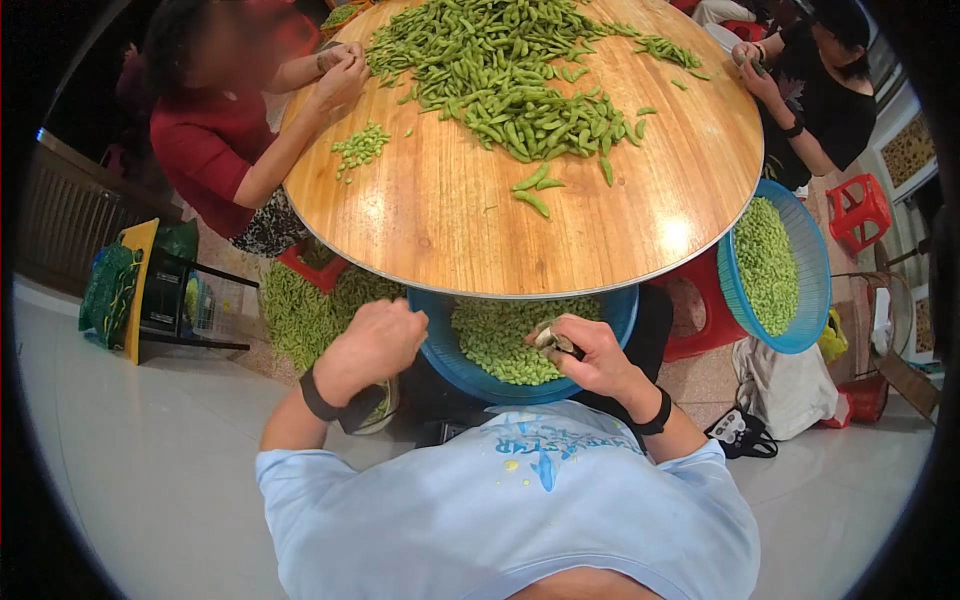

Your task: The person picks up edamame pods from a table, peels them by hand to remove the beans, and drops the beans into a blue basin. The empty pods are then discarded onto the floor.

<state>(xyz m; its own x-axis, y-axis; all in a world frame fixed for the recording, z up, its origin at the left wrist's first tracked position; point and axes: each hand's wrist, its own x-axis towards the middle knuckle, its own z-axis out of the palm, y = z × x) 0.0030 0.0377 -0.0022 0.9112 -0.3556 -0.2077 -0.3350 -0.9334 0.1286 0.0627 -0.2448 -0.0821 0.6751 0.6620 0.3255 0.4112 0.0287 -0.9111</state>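
Note:
My left hand [378, 342] is closed, above the left rim of a blue basket [617, 325]; whatever its fingers hold, if anything, is hidden. Over the right part of that basket, my right hand [592, 355] is closed around a small shiny metal tool [550, 338]. Shelled green beans [510, 345] fill much of the basket, which sits in my lap under the table edge. On the round wooden table [430, 230] lies a large heap of green pods [510, 85], with a few loose pods [533, 190] nearer me.
A person in red [205, 140] sits at the left beside a small pile of beans [360, 147]. A person in black [835, 100] is at the right. Another blue basket of beans [768, 265] stands right, near red stools [860, 213]. Pods [300, 315] cover the floor at left.

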